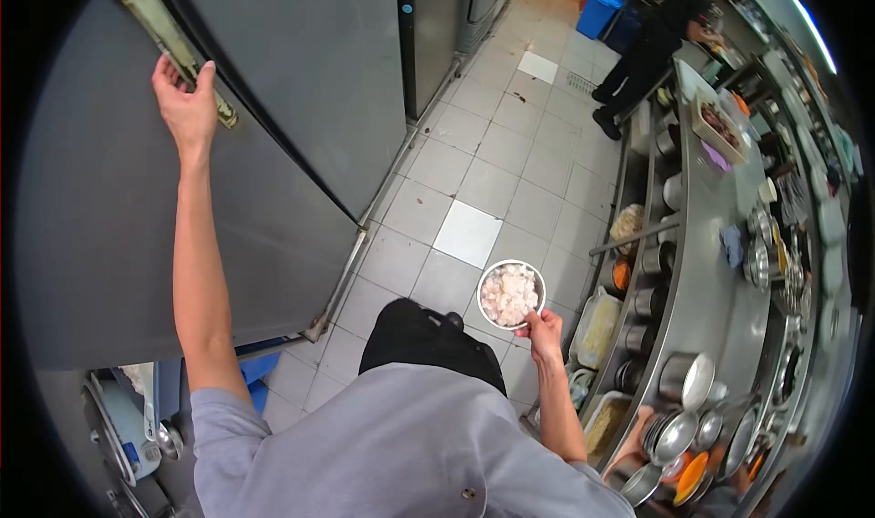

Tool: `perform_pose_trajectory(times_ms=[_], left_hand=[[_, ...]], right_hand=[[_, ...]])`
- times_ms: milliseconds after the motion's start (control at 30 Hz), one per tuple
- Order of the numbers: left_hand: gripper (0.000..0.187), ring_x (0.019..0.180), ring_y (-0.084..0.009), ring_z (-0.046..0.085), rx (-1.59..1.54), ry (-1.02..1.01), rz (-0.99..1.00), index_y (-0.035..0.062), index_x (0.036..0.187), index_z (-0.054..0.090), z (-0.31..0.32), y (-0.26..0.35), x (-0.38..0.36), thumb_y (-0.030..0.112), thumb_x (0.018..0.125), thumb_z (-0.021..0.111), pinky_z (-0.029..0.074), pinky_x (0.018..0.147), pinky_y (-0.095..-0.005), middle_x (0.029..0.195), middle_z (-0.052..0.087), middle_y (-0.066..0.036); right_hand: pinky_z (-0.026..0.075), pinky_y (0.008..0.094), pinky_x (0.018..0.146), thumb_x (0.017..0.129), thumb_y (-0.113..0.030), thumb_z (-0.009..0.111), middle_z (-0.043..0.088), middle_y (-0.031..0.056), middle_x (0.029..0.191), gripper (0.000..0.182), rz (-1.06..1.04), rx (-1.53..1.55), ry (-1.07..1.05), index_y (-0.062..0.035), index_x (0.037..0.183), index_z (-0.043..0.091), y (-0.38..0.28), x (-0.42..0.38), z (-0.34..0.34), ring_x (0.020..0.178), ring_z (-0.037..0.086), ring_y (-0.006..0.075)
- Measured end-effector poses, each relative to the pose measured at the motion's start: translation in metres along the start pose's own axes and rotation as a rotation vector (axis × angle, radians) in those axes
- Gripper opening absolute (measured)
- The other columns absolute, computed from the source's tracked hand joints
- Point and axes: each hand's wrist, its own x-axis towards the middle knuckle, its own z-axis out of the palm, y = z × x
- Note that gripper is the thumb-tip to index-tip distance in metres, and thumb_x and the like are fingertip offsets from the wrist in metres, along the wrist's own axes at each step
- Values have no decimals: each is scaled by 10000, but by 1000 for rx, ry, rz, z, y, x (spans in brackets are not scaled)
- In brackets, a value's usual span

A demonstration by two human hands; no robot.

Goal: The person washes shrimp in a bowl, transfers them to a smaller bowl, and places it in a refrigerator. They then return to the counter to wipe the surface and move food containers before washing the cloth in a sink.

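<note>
My left hand (190,108) is raised to the grey metal door (100,190) of a tall cabinet that looks like a refrigerator. Its fingers curl around the lower part of the worn, pale door handle (159,26), thumb on the near side. My right hand (545,331) grips the rim of a round metal bowl (480,301), held out in front of me above the floor. Pale pinkish-white chunks (510,292), perhaps raw meat or seafood, fill the bowl.
Along the right runs a steel counter (697,290) with pots, bowls and a tray of dark food (718,128); shelves beneath hold containers. A co-worker (661,40) in dark clothes stands at its far end, near a blue bin (599,10). Tiled floor (492,185) lies between.
</note>
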Motion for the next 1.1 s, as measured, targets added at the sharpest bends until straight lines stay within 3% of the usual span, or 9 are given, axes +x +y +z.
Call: perform_pose_trajectory(times_ms=[100,267,533,833,900,967,1000,1067,1100], left_hand=[[706,1142,-225,544,75,70,15,-76,1350,350,18,-4,-1,118,818,771,444,981,-320,1290,486,-182],[528,927,-159,603,107,289,-21,-97,1201,460,41,-16,10,91,819,771,492,846,-277,1055,604,-122],[327,920,-111,576,28,282,-245,-48,1138,564,32,-14,13,108,881,694,444,845,-243,1004,625,-67],[367,1096,-210,545,107,493,-150,-81,1222,490,18,72,-80,135,928,529,357,1014,-349,1133,598,-179],[402,1016,-198,547,11,599,-120,-85,1239,465,6,119,-115,126,901,519,367,996,-359,1154,561,-176],[331,1016,-191,558,-188,758,-65,-13,1226,527,15,174,-141,152,943,478,378,1005,-364,1077,631,-95],[289,1009,-182,582,-97,818,-200,23,1154,599,-15,141,-151,188,971,449,400,995,-364,1037,666,-64],[282,981,-177,608,18,983,-200,51,1000,651,-34,186,-157,240,983,441,435,958,-362,1005,685,-59],[277,957,-169,609,36,921,-210,82,851,615,-52,213,-173,256,988,448,441,953,-366,972,690,-46]], right_hand=[[550,253,466,841,16,527,683,138,767,159,-13,-90,-47,105,890,648,-36,66,13,527,634,158],[545,247,466,850,14,536,675,131,736,149,17,-115,-130,108,874,649,-71,170,53,530,633,151],[549,231,473,872,15,526,677,125,767,149,87,-310,-393,89,886,655,-141,273,136,567,641,144],[550,238,459,849,25,537,659,106,729,133,110,-601,-857,74,833,659,-168,375,266,546,637,141],[559,240,470,848,21,538,661,109,733,133,125,-622,-976,74,847,660,-169,384,287,546,639,142],[568,242,481,848,18,538,666,114,740,135,157,-660,-1077,75,861,660,-171,394,299,547,641,145],[572,243,487,849,17,538,668,118,745,136,218,-731,-1057,76,868,659,-156,404,325,548,643,147],[581,246,498,849,13,536,674,123,758,139,261,-804,-1143,75,877,658,-150,406,355,556,650,153],[586,249,505,850,11,535,678,125,766,141,276,-848,-1181,72,879,659,-144,409,367,564,655,156]])
